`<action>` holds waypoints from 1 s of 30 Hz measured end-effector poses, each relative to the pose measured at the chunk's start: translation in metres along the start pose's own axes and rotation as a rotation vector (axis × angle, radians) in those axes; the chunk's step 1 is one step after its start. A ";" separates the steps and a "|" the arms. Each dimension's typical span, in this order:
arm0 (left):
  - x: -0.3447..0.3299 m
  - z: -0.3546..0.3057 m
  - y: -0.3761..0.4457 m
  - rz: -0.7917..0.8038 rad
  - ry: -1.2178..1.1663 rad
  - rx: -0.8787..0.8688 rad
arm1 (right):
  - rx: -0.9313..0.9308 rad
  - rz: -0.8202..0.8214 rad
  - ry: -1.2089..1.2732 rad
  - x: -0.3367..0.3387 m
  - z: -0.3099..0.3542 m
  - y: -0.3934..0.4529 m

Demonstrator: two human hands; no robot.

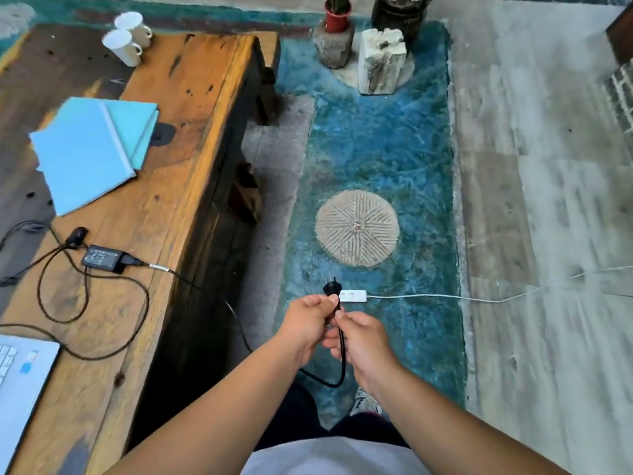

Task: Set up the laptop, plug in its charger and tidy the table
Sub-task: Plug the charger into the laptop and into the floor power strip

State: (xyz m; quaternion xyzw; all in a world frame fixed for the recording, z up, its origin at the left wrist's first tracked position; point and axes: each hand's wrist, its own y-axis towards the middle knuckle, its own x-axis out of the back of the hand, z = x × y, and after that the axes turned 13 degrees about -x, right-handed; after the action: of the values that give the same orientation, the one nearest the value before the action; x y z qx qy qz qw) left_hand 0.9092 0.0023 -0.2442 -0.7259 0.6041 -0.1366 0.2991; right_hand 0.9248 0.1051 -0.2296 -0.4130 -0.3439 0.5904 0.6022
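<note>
My left hand (pixel 308 322) pinches the black charger plug (pixel 331 289) just below its head, prongs pointing up. My right hand (pixel 363 341) grips the black cable (pixel 342 358) a little lower. The plug hovers right beside a white power strip (pixel 352 295) lying on the blue floor. The cable runs back to the black charger brick (pixel 101 258) on the wooden table (pixel 191 138). A corner of the open silver laptop (pixel 20 378) shows at the lower left of the table.
Light blue notebooks (pixel 89 149) lie stacked mid-table, and two white mugs (pixel 127 37) stand at its far end. A round carved stone (pixel 357 228) is set in the floor. Stone blocks (pixel 380 60) and a red potted plant (pixel 337 15) stand beyond. The strip's white cord (pixel 479 298) trails right.
</note>
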 end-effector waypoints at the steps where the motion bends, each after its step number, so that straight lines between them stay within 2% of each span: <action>1: 0.004 0.006 0.011 0.007 0.021 0.014 | -0.013 -0.018 0.008 -0.003 -0.001 0.010; 10: 0.042 0.089 0.143 0.043 0.077 0.209 | -0.204 -0.090 0.106 -0.023 -0.022 0.150; 14: 0.052 0.148 0.222 0.008 0.107 0.209 | -0.257 -0.125 0.097 -0.019 -0.041 0.249; 18: 0.067 0.228 0.301 -0.002 0.173 0.211 | -0.207 -0.242 -0.050 -0.009 -0.077 0.357; 25: 0.090 0.358 0.429 0.060 0.303 0.233 | -0.242 -0.158 0.007 0.006 -0.140 0.538; 27: 0.096 0.389 0.461 0.062 0.332 0.219 | -0.181 -0.144 -0.068 0.013 -0.156 0.583; 30: 0.100 0.425 0.504 0.095 0.405 0.228 | 0.003 -0.111 -0.328 0.034 -0.175 0.647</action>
State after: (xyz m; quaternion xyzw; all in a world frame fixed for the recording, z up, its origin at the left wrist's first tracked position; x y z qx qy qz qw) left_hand 0.7695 -0.0255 -0.8957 -0.6160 0.6659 -0.3326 0.2580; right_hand 0.8085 0.0983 -0.8899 -0.2905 -0.4588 0.6165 0.5702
